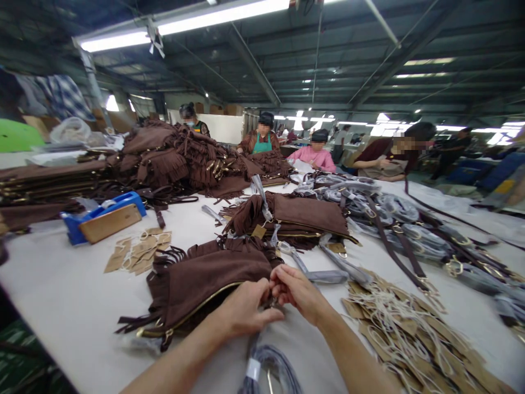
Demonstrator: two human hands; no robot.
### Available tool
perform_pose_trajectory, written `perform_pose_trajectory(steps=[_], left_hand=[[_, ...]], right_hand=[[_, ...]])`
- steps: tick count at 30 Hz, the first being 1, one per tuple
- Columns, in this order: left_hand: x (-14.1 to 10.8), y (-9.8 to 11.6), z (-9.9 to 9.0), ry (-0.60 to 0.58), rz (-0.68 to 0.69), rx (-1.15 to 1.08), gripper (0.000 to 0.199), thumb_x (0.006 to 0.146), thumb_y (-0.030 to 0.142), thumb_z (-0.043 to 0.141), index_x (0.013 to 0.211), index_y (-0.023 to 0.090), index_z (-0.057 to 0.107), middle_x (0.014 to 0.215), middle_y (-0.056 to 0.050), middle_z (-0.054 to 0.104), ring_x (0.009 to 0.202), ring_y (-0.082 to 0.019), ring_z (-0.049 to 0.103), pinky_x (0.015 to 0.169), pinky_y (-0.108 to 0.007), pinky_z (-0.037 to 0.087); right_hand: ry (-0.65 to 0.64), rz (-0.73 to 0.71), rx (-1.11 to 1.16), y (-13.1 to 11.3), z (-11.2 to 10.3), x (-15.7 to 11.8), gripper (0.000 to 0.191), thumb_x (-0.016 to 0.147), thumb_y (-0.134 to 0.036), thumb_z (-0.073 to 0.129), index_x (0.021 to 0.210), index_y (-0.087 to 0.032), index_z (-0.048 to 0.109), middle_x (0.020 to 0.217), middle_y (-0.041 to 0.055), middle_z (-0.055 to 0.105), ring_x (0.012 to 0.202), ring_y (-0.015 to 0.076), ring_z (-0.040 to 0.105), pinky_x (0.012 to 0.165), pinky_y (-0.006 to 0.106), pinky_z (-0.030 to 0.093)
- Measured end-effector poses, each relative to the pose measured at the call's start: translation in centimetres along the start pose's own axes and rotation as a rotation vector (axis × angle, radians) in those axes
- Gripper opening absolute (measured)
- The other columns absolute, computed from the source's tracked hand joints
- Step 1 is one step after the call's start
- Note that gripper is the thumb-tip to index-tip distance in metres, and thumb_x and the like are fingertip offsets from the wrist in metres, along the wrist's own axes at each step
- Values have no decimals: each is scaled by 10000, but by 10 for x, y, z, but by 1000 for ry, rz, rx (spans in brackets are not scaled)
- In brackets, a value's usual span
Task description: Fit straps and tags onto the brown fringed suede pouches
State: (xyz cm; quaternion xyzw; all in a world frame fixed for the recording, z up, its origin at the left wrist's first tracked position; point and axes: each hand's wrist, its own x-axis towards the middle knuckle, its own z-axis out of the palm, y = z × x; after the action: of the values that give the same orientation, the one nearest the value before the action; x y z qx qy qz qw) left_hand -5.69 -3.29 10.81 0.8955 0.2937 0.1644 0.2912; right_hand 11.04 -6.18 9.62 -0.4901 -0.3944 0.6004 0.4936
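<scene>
A dark brown fringed bag lies on the white table, its gold zipper partly open toward me. My left hand is at the bag's right end, with thumb and fingers bent around a small metal part. Just right of it, my right hand has its fingertips pinched together at the same corner; what they hold is too small to make out. Below my hands lies a plastic-wrapped coiled strap with a white band. Behind the bag, more brown bags are stacked with a tag on them.
Brown tags with white strings are heaped at the right, smaller tags at the left. A phone leans on a blue tape dispenser. Wrapped straps cover the right rear; piled bags the left rear. Several people work beyond.
</scene>
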Motion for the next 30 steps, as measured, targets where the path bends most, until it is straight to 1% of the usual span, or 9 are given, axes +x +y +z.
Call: perform_pose_trajectory(steps=[5,9,11,13,16,20,26,28,30], left_hand=[[3,2,5,16,95,-131,218,944,310,427,840,198,582,847,-27,646,738,-161,585,669,-242,373],[3,-3,-12,30,-52,-557,313,893,389,472,654,190,440,568,54,427,494,-87,354,480,-210,257],[3,-5,-22,65,-128,-761,344,861,434,499,634,199,391,521,82,335,455,-75,239,430,-214,173],[2,-5,-29,105,-136,-852,359,842,463,521,635,196,400,516,88,329,456,-71,220,425,-214,156],[1,-3,-30,151,-135,-887,384,815,494,557,629,194,407,520,87,333,467,-70,230,435,-210,170],[2,0,-28,206,-142,-862,385,803,502,564,626,188,429,527,85,327,478,-73,241,449,-208,190],[1,4,-29,300,-85,-674,321,817,366,555,583,169,458,590,39,431,584,-98,387,537,-206,309],[-1,5,-34,273,-77,-690,312,804,369,587,594,158,495,590,33,470,585,-97,419,546,-205,333],[-3,3,-40,189,-100,-807,296,786,420,634,716,139,577,613,24,526,560,-91,442,528,-199,345]], right_hand=[[25,-20,-30,-2,-1,0,449,706,-621,665,712,-185,559,596,-40,575,515,77,523,484,193,427],[24,-86,-95,-11,0,-4,393,734,-570,669,765,-185,595,741,11,636,697,140,616,460,183,420],[-1,-194,-193,-15,7,-7,331,783,-514,640,843,-190,617,831,34,660,779,169,632,481,201,450],[-31,-316,-331,-18,18,-12,246,848,-432,573,919,-200,610,842,28,661,734,161,624,541,242,494],[9,-457,-533,-20,36,-20,115,877,-282,502,948,-214,561,803,7,646,689,154,611,613,269,503],[129,-543,-736,-22,51,-28,130,820,-185,521,946,-216,528,832,13,667,747,170,629,644,267,466],[204,-382,-791,-17,50,-26,49,806,-226,541,781,-221,584,687,-11,670,655,170,615,608,259,423],[163,-378,-746,-16,44,-22,95,798,-231,546,726,-216,606,665,-16,655,642,161,596,606,253,418],[123,-395,-659,-16,37,-18,136,812,-256,542,700,-209,603,653,-19,634,631,152,576,613,251,424]])
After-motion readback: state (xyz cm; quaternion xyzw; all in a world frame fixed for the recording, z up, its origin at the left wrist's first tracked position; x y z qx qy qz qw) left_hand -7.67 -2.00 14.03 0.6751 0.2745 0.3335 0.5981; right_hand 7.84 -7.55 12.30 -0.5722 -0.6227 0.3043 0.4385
